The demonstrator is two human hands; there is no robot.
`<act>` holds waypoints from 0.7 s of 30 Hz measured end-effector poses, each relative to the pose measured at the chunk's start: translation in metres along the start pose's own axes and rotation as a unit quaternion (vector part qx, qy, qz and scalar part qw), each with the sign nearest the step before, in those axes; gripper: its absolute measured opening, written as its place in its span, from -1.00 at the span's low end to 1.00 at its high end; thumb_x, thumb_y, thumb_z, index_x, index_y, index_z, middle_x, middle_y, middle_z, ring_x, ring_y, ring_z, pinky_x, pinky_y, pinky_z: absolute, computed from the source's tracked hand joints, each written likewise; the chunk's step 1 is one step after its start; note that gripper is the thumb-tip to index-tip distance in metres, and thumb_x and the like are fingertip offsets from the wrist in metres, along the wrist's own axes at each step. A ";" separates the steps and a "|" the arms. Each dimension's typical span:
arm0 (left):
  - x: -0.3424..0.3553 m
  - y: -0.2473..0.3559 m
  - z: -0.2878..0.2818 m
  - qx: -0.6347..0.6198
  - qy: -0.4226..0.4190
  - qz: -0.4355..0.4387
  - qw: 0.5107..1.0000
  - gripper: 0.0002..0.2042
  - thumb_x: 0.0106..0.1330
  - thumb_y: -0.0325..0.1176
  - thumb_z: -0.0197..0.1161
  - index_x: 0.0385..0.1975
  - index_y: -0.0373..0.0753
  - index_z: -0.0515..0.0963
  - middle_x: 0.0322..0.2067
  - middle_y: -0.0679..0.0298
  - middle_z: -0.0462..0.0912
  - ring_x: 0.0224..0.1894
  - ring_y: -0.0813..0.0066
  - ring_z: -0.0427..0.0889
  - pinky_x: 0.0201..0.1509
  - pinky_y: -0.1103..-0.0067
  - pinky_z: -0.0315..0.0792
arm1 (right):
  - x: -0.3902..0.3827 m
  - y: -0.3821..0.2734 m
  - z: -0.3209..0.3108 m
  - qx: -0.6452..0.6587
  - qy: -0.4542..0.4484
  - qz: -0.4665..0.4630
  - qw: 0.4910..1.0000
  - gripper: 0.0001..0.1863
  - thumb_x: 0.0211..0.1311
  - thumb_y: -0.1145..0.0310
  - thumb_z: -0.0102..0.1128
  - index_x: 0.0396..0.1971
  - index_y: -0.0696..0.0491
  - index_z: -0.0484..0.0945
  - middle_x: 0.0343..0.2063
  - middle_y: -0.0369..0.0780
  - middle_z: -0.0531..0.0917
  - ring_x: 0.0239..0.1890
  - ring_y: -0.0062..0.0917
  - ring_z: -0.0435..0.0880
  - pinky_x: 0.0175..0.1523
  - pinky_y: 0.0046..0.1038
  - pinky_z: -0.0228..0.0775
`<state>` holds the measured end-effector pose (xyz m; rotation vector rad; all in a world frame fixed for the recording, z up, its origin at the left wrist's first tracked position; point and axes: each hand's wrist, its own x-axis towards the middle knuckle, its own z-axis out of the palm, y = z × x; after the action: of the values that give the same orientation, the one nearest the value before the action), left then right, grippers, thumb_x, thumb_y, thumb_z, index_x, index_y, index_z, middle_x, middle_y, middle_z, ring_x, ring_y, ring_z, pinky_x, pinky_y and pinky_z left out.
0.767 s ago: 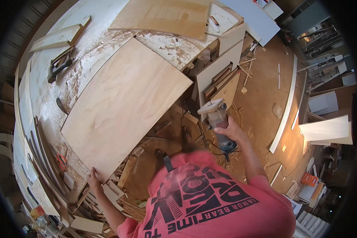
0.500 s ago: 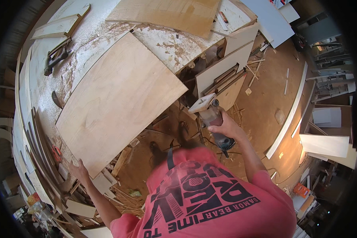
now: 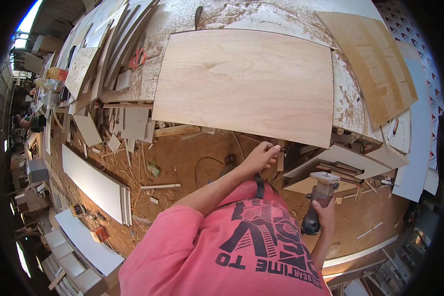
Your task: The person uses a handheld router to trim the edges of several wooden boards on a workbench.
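W/ R hand (image 3: 325, 213) fingers clamped on router (image 3: 322, 195) near the wood panel (image 3: 246, 84) on the table (image 3: 349, 98), best grip firmly & hold it clear of panel, L hand (image 3: 261, 157) empty nearby, its fingers loosely apart.

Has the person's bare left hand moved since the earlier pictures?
Yes, the bare left hand has moved rightward relative to the pale rectangular wooden panel, away from its near-left corner.
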<state>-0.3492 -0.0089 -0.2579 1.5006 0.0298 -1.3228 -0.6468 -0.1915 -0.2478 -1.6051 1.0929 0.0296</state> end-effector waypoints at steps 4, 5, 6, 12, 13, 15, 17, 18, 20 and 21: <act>0.010 -0.015 -0.019 -0.298 0.086 0.032 0.950 -0.40 0.42 0.03 0.16 0.15 -0.40 0.23 0.09 0.19 0.43 0.04 0.39 0.51 0.05 0.35 0.50 | -0.014 0.003 0.021 0.001 -0.018 0.011 1.000 0.08 -0.15 -0.06 0.51 0.32 0.17 0.17 0.12 -0.05 0.47 0.17 -0.30 0.47 0.24 -0.28 0.31; 0.014 -0.017 -0.021 -0.318 0.078 0.047 0.944 -0.42 0.43 0.00 0.16 0.16 -0.39 0.23 0.09 0.19 0.43 0.06 0.38 0.50 0.06 0.31 0.50 | -0.016 0.002 0.025 -0.003 -0.011 0.016 1.000 0.07 -0.14 -0.05 0.50 0.32 0.17 0.17 0.11 -0.05 0.47 0.17 -0.31 0.47 0.24 -0.28 0.31; 0.019 -0.017 -0.024 -0.337 0.070 0.063 0.937 -0.44 0.43 -0.03 0.17 0.17 -0.38 0.23 0.09 0.20 0.44 0.08 0.36 0.49 0.08 0.28 0.51 | -0.017 -0.002 0.029 -0.009 -0.012 0.014 1.000 0.06 -0.13 -0.04 0.50 0.32 0.17 0.17 0.10 -0.06 0.48 0.16 -0.31 0.47 0.23 -0.28 0.31; 0.031 -0.023 -0.032 -0.384 0.054 0.103 0.916 -0.59 0.48 -0.16 0.11 0.12 -0.35 0.34 0.08 0.19 0.48 0.10 0.34 0.48 0.09 0.18 0.50 | -0.036 -0.025 0.046 -0.003 -0.016 -0.013 1.000 0.04 -0.11 0.00 0.50 0.31 0.19 0.16 0.08 -0.06 0.49 0.13 -0.31 0.50 0.23 -0.29 0.33; 0.027 -0.022 -0.037 -0.385 0.073 0.089 0.916 -0.62 0.49 -0.18 0.10 0.10 -0.35 0.37 0.07 0.18 0.49 0.09 0.35 0.49 0.08 0.18 0.50 | -0.034 -0.031 0.049 0.006 -0.024 -0.014 1.000 0.04 -0.12 0.01 0.51 0.31 0.20 0.16 0.07 -0.06 0.49 0.12 -0.30 0.50 0.23 -0.29 0.34; 0.019 -0.036 -0.061 -0.358 0.077 0.131 0.921 -0.65 0.50 -0.18 0.07 0.05 -0.36 0.42 -0.04 0.12 0.59 -0.01 0.27 0.60 0.01 0.27 0.57 | -0.035 -0.032 0.040 -0.012 -0.025 -0.006 1.000 0.06 -0.14 0.03 0.52 0.32 0.21 0.15 0.08 -0.03 0.49 0.14 -0.29 0.50 0.24 -0.29 0.33; 0.007 -0.037 -0.073 -0.363 0.137 0.133 0.912 -0.66 0.51 -0.16 0.05 0.03 -0.34 0.44 -0.04 0.10 0.61 -0.02 0.26 0.62 0.02 0.26 0.57 | -0.021 -0.025 0.028 -0.073 -0.032 -0.001 0.997 0.10 -0.16 0.04 0.53 0.34 0.22 0.12 0.12 0.01 0.47 0.17 -0.27 0.49 0.26 -0.31 0.32; 0.008 -0.047 -0.083 -0.387 0.158 0.171 0.892 -0.70 0.48 -0.14 0.12 -0.11 -0.29 0.51 -0.24 0.21 0.67 -0.29 0.37 0.67 -0.25 0.39 0.58 | -0.014 -0.032 0.025 -0.114 -0.051 -0.003 0.992 0.13 -0.17 0.04 0.54 0.36 0.22 0.09 0.15 0.04 0.45 0.19 -0.25 0.49 0.27 -0.31 0.31; 0.002 -0.049 -0.085 -0.356 0.217 0.164 0.894 -0.70 0.46 -0.14 0.15 -0.09 -0.29 0.50 -0.19 0.20 0.65 -0.24 0.37 0.66 -0.22 0.40 0.59 | -0.003 -0.059 0.019 -0.135 -0.123 0.013 0.983 0.17 -0.20 0.03 0.54 0.39 0.19 0.07 0.22 0.07 0.41 0.25 -0.22 0.45 0.31 -0.31 0.27; 0.001 -0.048 -0.083 -0.355 0.235 0.161 0.891 -0.69 0.45 -0.14 0.16 -0.07 -0.28 0.48 -0.16 0.19 0.64 -0.22 0.37 0.66 -0.20 0.40 0.59 | 0.004 -0.062 0.015 -0.148 -0.137 -0.003 0.979 0.17 -0.21 0.03 0.53 0.40 0.17 0.07 0.22 0.07 0.41 0.26 -0.20 0.44 0.32 -0.29 0.26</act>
<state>-0.3209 0.0679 -0.3077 1.0838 0.5031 -0.5499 -0.5968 -0.1867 -0.2081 -1.8042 0.8976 0.4153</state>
